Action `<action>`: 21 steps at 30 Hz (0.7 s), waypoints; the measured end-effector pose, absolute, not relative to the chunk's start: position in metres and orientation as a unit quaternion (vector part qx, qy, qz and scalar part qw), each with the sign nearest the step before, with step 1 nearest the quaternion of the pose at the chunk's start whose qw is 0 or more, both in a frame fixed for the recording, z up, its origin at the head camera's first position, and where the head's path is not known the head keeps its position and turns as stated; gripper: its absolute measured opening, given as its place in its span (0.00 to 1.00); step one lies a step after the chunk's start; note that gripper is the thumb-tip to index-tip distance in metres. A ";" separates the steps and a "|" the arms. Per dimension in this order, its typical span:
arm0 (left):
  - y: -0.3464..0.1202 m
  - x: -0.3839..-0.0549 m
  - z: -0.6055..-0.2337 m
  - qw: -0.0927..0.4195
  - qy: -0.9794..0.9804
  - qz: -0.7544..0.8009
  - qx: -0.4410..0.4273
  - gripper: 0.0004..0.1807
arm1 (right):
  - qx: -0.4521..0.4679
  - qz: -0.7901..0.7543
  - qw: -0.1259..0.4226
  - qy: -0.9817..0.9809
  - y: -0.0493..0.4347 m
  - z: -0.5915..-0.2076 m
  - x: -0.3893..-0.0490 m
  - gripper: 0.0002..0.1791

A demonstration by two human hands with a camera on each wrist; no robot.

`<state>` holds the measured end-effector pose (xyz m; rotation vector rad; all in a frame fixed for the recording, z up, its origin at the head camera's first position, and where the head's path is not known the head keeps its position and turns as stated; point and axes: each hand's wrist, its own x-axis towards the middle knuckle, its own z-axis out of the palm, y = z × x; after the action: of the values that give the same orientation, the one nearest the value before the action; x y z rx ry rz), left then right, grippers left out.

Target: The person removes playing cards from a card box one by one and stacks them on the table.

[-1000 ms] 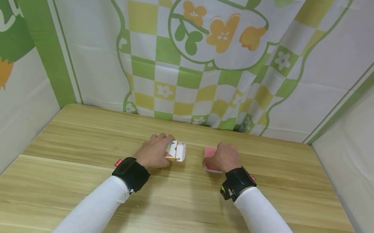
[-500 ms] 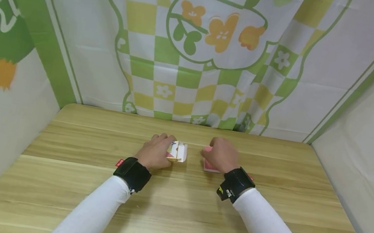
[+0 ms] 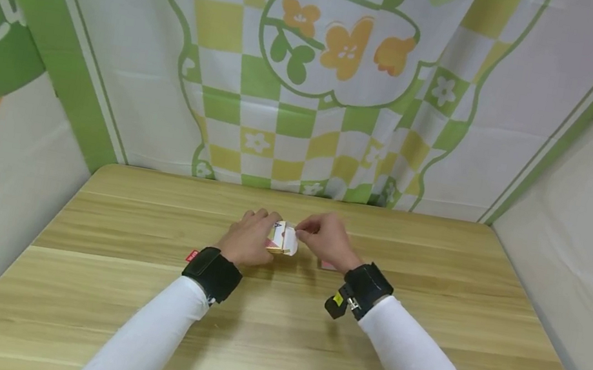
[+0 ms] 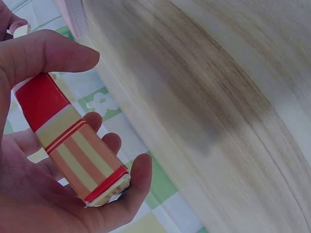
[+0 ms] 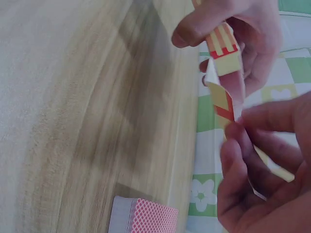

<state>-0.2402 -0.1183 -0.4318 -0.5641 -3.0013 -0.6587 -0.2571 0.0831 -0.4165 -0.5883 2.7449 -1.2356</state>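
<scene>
My left hand point(image 3: 247, 239) holds a small card box point(image 3: 280, 238) a little over the table, its open end towards the right. In the left wrist view, the thumb and fingers curl round the box point(image 4: 77, 150), which has a red end and cream and orange stripes. My right hand point(image 3: 327, 240) pinches the lid flap point(image 5: 222, 104) of the box between thumb and fingertips. Below the right hand, a deck of playing cards point(image 5: 155, 216) with red patterned backs lies on the table. The right hand hides most of it in the head view.
The wooden table point(image 3: 269, 350) stretches in front of me. Its far edge meets a patterned green and white curtain point(image 3: 298, 120). Fabric walls stand at left point(image 3: 6, 195) and right point(image 3: 582, 272).
My right hand has left the deck of cards and moved left to the flap of the card box. My left hand has kept its hold on the box, nearly still.
</scene>
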 end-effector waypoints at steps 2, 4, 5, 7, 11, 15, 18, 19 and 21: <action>-0.119 -0.240 -0.431 0.008 -0.961 -0.211 -0.181 0.39 | -0.185 -0.400 0.039 0.897 0.082 -0.417 -0.257 0.08; -0.119 -0.241 -0.430 0.005 -0.961 -0.211 -0.181 0.39 | -0.179 -0.393 0.038 0.901 0.081 -0.418 -0.257 0.08; -0.119 -0.242 -0.430 0.004 -0.961 -0.210 -0.182 0.39 | -0.177 -0.388 0.038 0.904 0.080 -0.418 -0.257 0.08; -0.118 -0.242 -0.430 0.003 -0.960 -0.210 -0.183 0.38 | -0.173 -0.379 0.038 0.908 0.079 -0.419 -0.257 0.09; -0.118 -0.242 -0.430 0.006 -0.961 -0.206 -0.185 0.38 | -0.170 -0.372 0.041 0.912 0.075 -0.420 -0.257 0.10; -0.118 -0.242 -0.428 0.005 -0.962 -0.202 -0.186 0.38 | -0.168 -0.377 0.050 0.910 0.072 -0.420 -0.257 0.11; -0.118 -0.240 -0.428 0.002 -0.961 -0.206 -0.186 0.37 | -0.161 -0.372 0.051 0.913 0.069 -0.420 -0.257 0.11; -0.117 -0.239 -0.428 0.001 -0.960 -0.210 -0.186 0.36 | -0.157 -0.370 0.051 0.914 0.069 -0.421 -0.256 0.11; -0.117 -0.238 -0.429 -0.001 -0.959 -0.212 -0.188 0.36 | -0.149 -0.365 0.050 0.918 0.068 -0.422 -0.256 0.11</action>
<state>-0.2383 -0.1167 -0.4285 -0.5896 -3.0148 -0.6667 -0.2559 0.0677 -0.4223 -0.4525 2.7950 -1.1132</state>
